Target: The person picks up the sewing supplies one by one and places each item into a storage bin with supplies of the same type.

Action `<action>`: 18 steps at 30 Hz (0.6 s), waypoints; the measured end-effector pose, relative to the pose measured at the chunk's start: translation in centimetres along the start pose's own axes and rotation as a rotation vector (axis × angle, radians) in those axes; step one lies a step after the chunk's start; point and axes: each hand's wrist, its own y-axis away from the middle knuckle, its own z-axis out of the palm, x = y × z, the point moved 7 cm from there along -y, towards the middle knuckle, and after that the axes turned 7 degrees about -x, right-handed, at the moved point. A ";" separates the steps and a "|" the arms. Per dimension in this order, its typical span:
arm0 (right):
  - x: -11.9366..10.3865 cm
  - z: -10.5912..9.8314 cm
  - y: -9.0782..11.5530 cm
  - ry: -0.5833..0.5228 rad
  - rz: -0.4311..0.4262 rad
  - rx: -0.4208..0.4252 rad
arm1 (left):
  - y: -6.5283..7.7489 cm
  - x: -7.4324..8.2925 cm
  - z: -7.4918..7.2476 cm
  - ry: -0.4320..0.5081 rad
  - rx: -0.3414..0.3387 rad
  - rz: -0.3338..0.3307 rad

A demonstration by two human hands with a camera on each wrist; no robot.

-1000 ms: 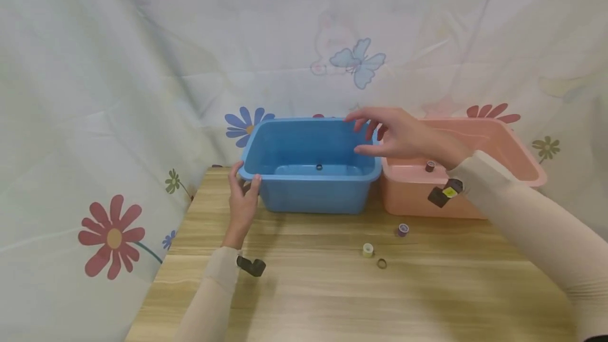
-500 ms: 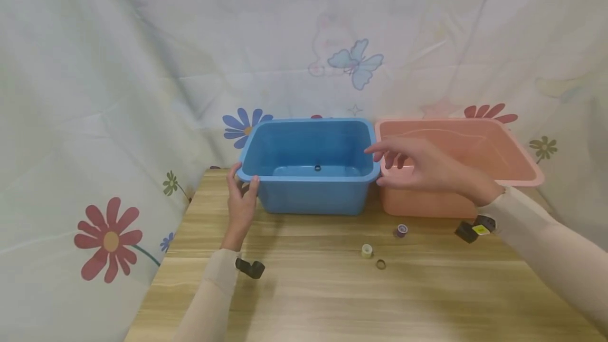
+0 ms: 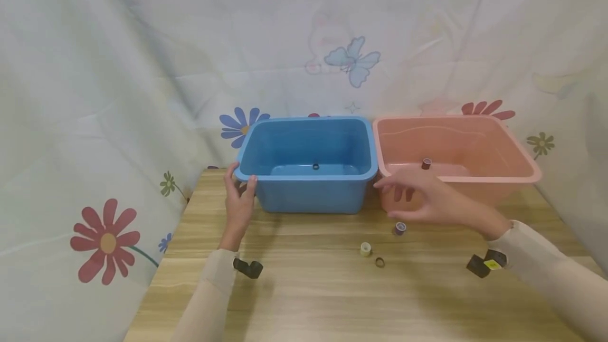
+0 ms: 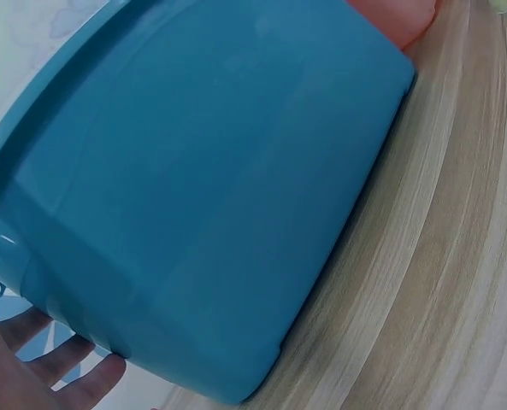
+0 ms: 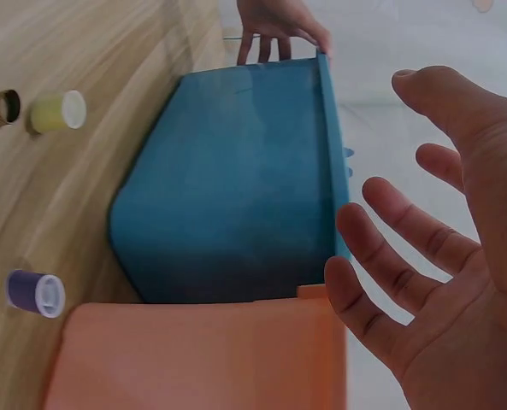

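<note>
My left hand [image 3: 239, 202] holds the front-left corner of a blue plastic tub [image 3: 311, 194], its thumb at the rim. In the left wrist view its fingers [image 4: 91, 383] lie against the tub's outer side. The right hand [image 3: 434, 199] hovers before the pink tub [image 3: 499, 179], fingers loosely bent, holding nothing. Just below it stands a small purple thread spool [image 3: 400, 228]. A pale yellow spool [image 3: 365, 249] and a bronze-coloured ring [image 3: 380, 262] sit nearer on the table. One small dark ring [image 3: 315, 166] lies inside the blue tub, and a dark brown spool [image 3: 426, 163] inside the pink one.
Both tubs stand side by side along the back of the wood-grain table [image 3: 304, 289]. Behind them hangs a pale curtain [image 3: 275, 41] printed with flowers and a butterfly. The table's left edge runs beside the left forearm.
My right hand has come back from over the blue tub, moving right and down past the pink tub's front rim. The left hand has stayed at the blue tub's corner.
</note>
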 end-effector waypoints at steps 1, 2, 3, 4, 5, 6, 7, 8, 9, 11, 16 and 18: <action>0.1 0.3 0.2 0.001 0.000 0.004 | 0.2 0.4 0.0 0.001 -0.001 0.000; 0.3 0.6 0.4 0.001 0.001 0.007 | 0.4 0.7 0.1 0.002 0.000 0.001; 0.4 0.9 0.7 0.000 0.004 0.010 | 0.5 0.7 0.1 0.002 -0.001 0.000; 0.6 1.2 0.9 -0.006 0.009 0.013 | 0.5 0.8 0.1 0.001 0.000 0.000; 0.8 1.4 1.0 -0.011 0.012 0.016 | 0.6 0.8 0.1 0.000 0.000 -0.001; 0.9 1.7 1.2 -0.019 0.017 0.017 | 0.6 0.8 0.1 0.003 0.002 0.001; 1.1 1.9 1.4 -0.032 0.022 0.021 | 0.5 0.8 0.1 0.004 0.002 0.001; 1.3 2.2 1.5 -0.046 0.026 0.026 | 0.5 0.8 0.1 0.004 0.003 0.001; 1.5 2.5 1.6 -0.055 0.031 0.033 | 0.5 0.8 0.1 0.005 0.003 0.002; 1.8 3.1 1.9 -0.059 0.035 0.052 | 0.4 0.7 0.1 0.007 0.004 0.003; 2.7 4.9 2.6 -0.064 0.028 0.096 | 0.4 0.7 0.1 0.010 0.008 0.007; 3.0 5.6 2.8 -0.079 0.024 0.105 | 0.4 0.7 0.1 0.013 0.008 0.009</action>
